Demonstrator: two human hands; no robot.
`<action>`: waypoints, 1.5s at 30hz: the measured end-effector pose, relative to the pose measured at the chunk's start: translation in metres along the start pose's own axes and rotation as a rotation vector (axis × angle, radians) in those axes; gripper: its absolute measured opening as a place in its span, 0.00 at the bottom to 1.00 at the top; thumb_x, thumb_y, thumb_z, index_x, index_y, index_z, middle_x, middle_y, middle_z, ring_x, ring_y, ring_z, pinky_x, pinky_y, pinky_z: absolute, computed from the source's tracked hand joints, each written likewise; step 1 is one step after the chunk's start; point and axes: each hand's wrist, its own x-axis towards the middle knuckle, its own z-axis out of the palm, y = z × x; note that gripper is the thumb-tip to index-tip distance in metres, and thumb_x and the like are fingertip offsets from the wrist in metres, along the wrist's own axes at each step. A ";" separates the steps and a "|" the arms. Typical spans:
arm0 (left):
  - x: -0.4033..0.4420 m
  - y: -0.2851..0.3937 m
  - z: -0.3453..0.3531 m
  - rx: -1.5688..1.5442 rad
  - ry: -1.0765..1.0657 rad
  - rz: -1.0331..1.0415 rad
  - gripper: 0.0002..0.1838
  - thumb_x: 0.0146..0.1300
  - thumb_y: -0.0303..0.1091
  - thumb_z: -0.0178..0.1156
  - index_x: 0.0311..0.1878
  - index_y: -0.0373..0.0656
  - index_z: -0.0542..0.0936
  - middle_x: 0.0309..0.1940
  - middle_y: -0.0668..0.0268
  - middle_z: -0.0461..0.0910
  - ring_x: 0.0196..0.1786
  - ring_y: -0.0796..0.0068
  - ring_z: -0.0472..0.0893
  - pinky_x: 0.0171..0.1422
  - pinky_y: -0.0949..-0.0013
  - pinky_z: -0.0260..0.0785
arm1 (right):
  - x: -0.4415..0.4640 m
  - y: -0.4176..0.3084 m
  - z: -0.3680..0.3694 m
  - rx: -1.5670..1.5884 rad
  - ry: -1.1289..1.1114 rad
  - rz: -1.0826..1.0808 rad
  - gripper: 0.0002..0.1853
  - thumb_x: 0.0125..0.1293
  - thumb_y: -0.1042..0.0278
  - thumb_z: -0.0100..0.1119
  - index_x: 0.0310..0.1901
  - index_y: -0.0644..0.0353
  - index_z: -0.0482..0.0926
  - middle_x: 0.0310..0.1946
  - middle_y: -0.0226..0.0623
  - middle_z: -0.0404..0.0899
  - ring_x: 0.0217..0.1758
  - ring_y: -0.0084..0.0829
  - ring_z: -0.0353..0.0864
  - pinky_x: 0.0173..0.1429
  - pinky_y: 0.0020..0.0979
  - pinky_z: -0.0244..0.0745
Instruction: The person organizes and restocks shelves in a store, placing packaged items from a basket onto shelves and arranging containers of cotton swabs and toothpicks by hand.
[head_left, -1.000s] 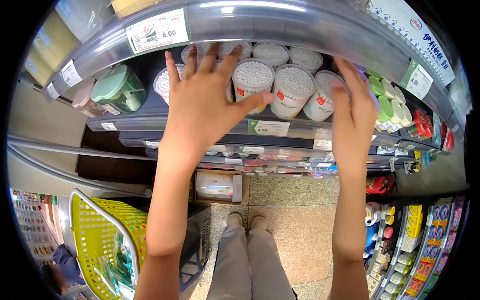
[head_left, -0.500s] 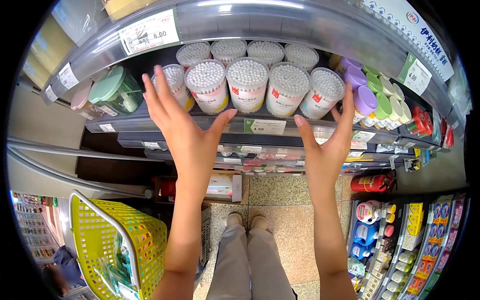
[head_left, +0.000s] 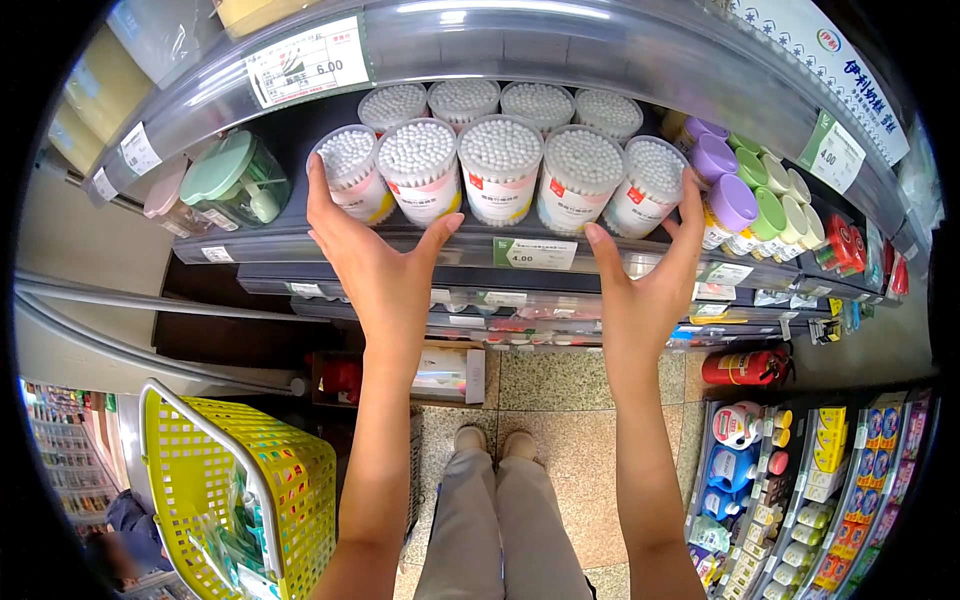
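Clear round tubs of cotton swabs stand in two rows on the shelf [head_left: 400,237]. My left hand [head_left: 375,270] reaches to the front row's left end, its fingers along the outer side of the leftmost cotton swab tub [head_left: 352,172]. Its thumb points up in front of the second tub [head_left: 420,172]. At the other end, my right hand [head_left: 645,280] has its fingers at the right side of the rightmost cotton swab tub [head_left: 645,190], thumb near the tub's lower front. Both hands are open, thumbs spread from the fingers. The middle tub [head_left: 499,172] stands between them.
Purple-lidded containers [head_left: 732,200] sit close on the right, green-lidded jars [head_left: 238,178] on the left. The shelf above overhangs the tubs. A yellow-green basket [head_left: 300,480] is at lower left, a fire extinguisher [head_left: 745,367] on the floor at right. A person [head_left: 135,530] is at far left.
My left hand's raised, spread fingers have come down and together against the leftmost tub's outer side. My right hand has shifted slightly left. The view has moved a little.
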 end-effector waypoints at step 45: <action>0.001 0.130 0.048 0.039 -0.383 0.548 0.31 0.58 0.42 0.72 0.65 0.45 0.77 0.64 0.58 0.77 0.68 0.54 0.74 0.80 0.33 0.36 | -0.028 0.013 -0.061 0.145 -0.007 0.103 0.35 0.63 0.81 0.60 0.72 0.64 0.63 0.73 0.46 0.65 0.71 0.43 0.70 0.75 0.43 0.61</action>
